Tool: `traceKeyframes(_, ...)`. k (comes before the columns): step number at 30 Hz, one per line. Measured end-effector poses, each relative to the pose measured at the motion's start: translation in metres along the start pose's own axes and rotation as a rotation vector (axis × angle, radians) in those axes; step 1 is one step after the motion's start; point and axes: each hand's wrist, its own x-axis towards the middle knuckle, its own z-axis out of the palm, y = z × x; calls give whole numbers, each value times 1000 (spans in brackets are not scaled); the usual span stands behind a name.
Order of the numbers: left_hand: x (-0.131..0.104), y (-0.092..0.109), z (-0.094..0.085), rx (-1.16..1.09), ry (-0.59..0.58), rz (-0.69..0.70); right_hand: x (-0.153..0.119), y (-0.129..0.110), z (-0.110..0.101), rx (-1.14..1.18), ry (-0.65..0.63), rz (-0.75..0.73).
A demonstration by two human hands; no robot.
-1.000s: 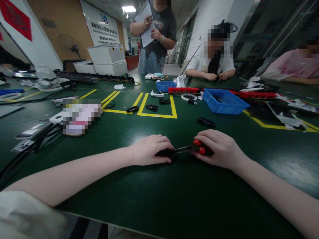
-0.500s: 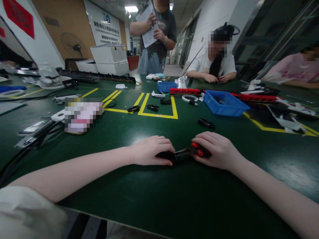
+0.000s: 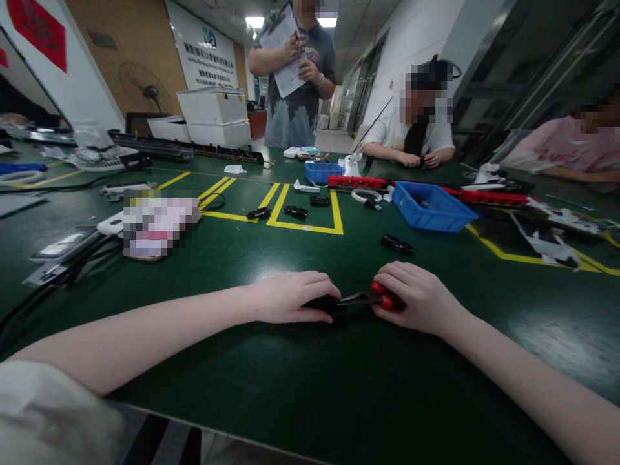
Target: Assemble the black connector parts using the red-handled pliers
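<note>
Above the tabletop [image 3: 290, 387], both hands [image 3: 419, 297] curl inward

The worktop [image 3: 290, 387] is smooth and a bit shiny, with pale patches of light on it. The pliers [image 3: 361, 298] have dark metal tips and red handles that look like smooth plastic. The black part [image 3: 322, 303] in the left hand [image 3: 303, 296] looks like hard plastic. The big blue bin [image 3: 433, 208] is plastic with a soft shine. The loose black piece [image 3: 398, 244] looks glossy. The sleeve [image 3: 53, 413] is soft, matt cloth.
</note>
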Motion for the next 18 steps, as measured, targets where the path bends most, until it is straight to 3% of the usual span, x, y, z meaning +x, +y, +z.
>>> traceKeyframes(6,-2,0,1,23,4,40,-4,1,4,-7,23,13)
traceKeyframes(18,-3,-2,2,-44,-6,2,3,-5,-8,11,-17,18)
